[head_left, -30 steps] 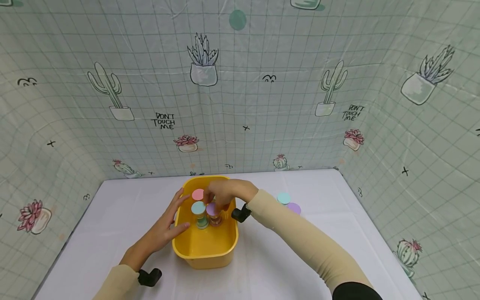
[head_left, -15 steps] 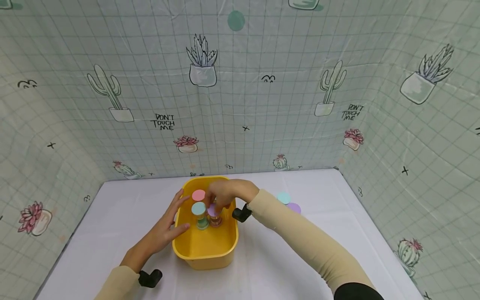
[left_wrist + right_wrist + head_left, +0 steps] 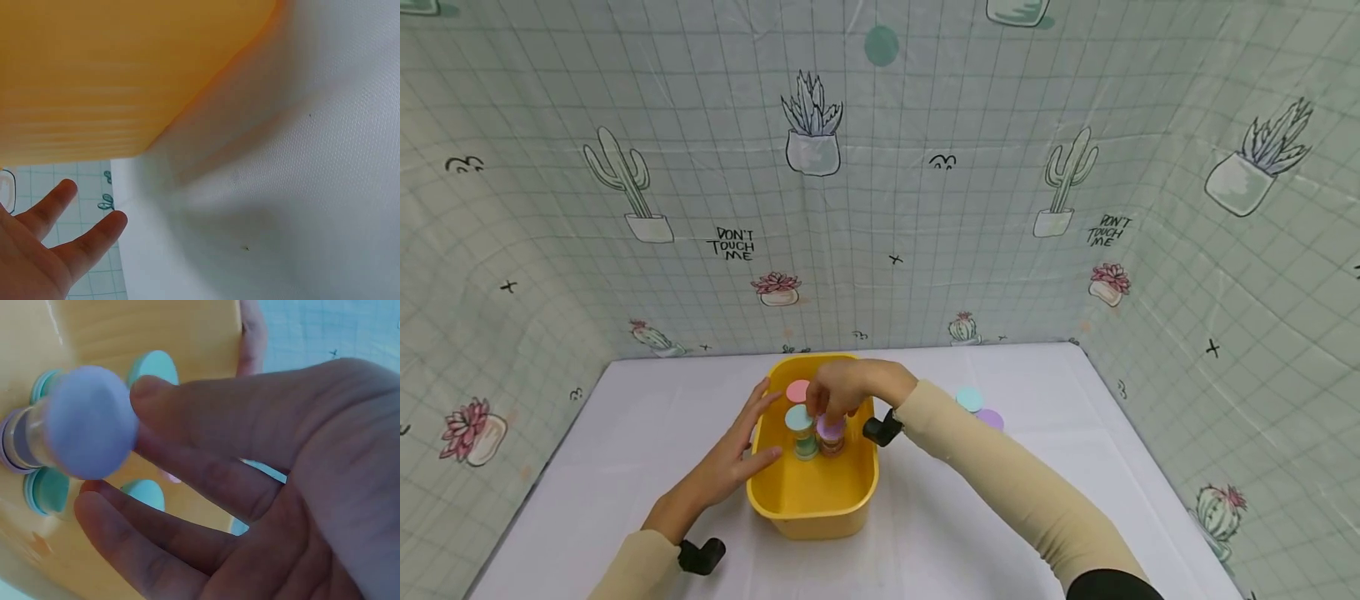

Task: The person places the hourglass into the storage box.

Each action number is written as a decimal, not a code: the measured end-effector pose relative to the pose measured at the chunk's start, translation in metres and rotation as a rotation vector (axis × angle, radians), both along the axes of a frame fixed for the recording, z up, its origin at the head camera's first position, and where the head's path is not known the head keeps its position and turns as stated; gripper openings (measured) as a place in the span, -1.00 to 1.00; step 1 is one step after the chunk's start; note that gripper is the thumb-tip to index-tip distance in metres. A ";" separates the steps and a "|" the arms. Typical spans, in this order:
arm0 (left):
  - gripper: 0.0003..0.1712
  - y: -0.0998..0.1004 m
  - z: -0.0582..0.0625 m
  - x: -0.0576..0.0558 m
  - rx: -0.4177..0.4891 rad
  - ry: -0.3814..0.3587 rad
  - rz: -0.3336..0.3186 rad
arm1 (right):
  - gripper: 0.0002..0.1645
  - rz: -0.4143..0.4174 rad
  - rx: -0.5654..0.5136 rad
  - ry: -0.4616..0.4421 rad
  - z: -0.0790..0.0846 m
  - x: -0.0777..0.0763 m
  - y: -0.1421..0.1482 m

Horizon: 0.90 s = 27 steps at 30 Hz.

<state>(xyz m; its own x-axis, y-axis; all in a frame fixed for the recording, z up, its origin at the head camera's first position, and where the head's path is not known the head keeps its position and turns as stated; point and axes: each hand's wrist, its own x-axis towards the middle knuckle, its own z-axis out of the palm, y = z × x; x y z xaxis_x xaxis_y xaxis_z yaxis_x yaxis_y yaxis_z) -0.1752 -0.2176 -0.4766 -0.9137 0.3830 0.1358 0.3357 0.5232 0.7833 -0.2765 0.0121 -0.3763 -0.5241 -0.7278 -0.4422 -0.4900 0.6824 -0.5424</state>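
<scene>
A yellow tub (image 3: 812, 505) stands on the table with several sand timers inside. My right hand (image 3: 842, 388) reaches in from the right, thumb and fingers at the rim of the purple sand timer's (image 3: 90, 422) cap. In the right wrist view that timer is upright among teal-capped sand timers (image 3: 157, 366), with part of a pink cap (image 3: 170, 476) behind my fingers. In the head view a teal sand timer (image 3: 800, 419) and a pink-capped sand timer (image 3: 797, 391) show beside the hand. My left hand (image 3: 733, 454) lies along the tub's left rim, fingers spread.
A teal-capped timer (image 3: 969, 398) and a purple-capped timer (image 3: 990, 418) stand on the white table (image 3: 970, 517) right of the tub, partly behind my right sleeve (image 3: 1000, 467). Patterned cloth (image 3: 887, 208) hangs behind and at both sides.
The purple sand timer's cap has shifted slightly towards me at my right fingertips, and more of it shows. The tub and my left hand stay in place.
</scene>
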 end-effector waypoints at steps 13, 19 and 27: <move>-0.15 0.000 -0.001 -0.001 0.003 0.007 -0.003 | -0.71 -0.023 0.056 0.036 -0.007 0.004 -0.003; -0.15 0.000 0.000 -0.001 0.003 0.002 -0.003 | -0.83 -0.005 0.038 0.025 -0.007 0.003 -0.001; -0.15 0.000 -0.001 -0.001 0.009 0.006 -0.005 | -0.83 0.013 0.003 0.061 0.001 -0.001 0.005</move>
<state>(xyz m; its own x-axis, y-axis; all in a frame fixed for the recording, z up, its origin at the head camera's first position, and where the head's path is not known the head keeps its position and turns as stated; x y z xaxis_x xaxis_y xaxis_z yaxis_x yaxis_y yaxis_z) -0.1763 -0.2179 -0.4780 -0.9108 0.3867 0.1446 0.3431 0.5142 0.7861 -0.2771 0.0170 -0.3754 -0.5406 -0.7334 -0.4122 -0.5311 0.6774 -0.5090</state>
